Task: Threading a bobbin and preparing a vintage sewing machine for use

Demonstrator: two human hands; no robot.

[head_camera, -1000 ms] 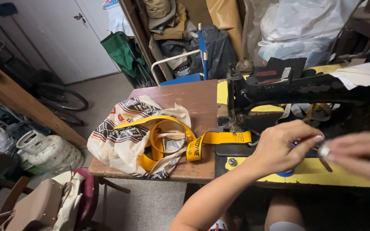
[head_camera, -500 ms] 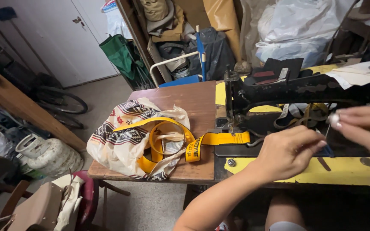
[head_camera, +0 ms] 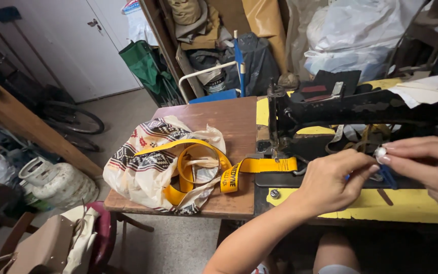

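- Head view: cluttered storeroom, brown wooden table (head_camera: 219, 116) bearing black cast-iron sewing machine (head_camera: 361, 109).
- Small white bobbin-like piece (head_camera: 379, 152) pinched by right hand (head_camera: 427, 165); left hand (head_camera: 330, 182) fingertips pressed together beside it.
- Threading step, apparently; steady fine pinch needed next.

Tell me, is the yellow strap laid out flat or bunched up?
Bunched up. The yellow strap curls in loops over the patterned cloth bag; only its end lies flat, running under the needle of the black sewing machine.

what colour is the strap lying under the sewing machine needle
Yellow with dark printing, best seen in the head view: the strap runs from the sewing machine onto the patterned cloth.
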